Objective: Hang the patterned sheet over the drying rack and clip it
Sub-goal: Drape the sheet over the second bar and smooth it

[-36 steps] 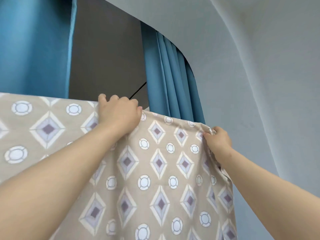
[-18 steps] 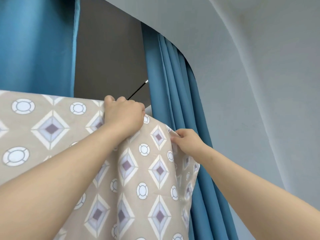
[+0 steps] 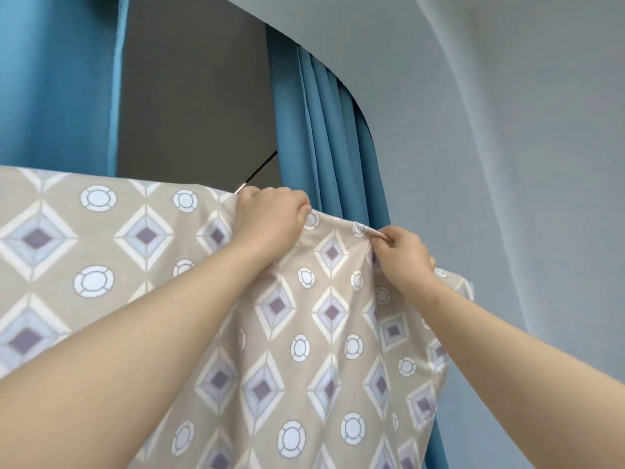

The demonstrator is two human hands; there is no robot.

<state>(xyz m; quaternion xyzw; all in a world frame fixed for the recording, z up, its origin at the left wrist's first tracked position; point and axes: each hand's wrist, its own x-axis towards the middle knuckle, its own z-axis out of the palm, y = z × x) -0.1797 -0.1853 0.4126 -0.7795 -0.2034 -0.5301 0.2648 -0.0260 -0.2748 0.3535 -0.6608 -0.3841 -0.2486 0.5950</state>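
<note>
Patterned sheet: beige fabric printed with purple-centred diamonds and white rings; hanging broad across the lower view, from the left edge to right of centre.
Top edge: level at the left, dipping between the two hands; support hidden under the cloth.
Right corner: sagging lower than the rest of the edge, just right of the right wrist, loose in front of the wall.
Left hand: at the top edge near centre, back toward the camera, fingers curled over the edge and gripping the fabric; fingertips out of sight behind it.
Right hand: just right of the left and a little lower, apart from it; pinching a small raised fold of the top edge between thumb and fingers.
Sheet relative to grips: mostly hanging below both hands and stretching far to their left; only a short stretch right of the pinch.
Arms: both bare, raised and reaching away; left forearm entering from the lower left across the cloth, right forearm from the lower right.
Thin black rod: slanting down to the top edge just left of the left hand, silvery at its lower end; cannot tell whether part of the rack.
Blue pleated curtain: hanging beyond the hands.
Second blue curtain: far left, with a dark grey panel between the two.
Pale grey wall: filling the right side.
</note>
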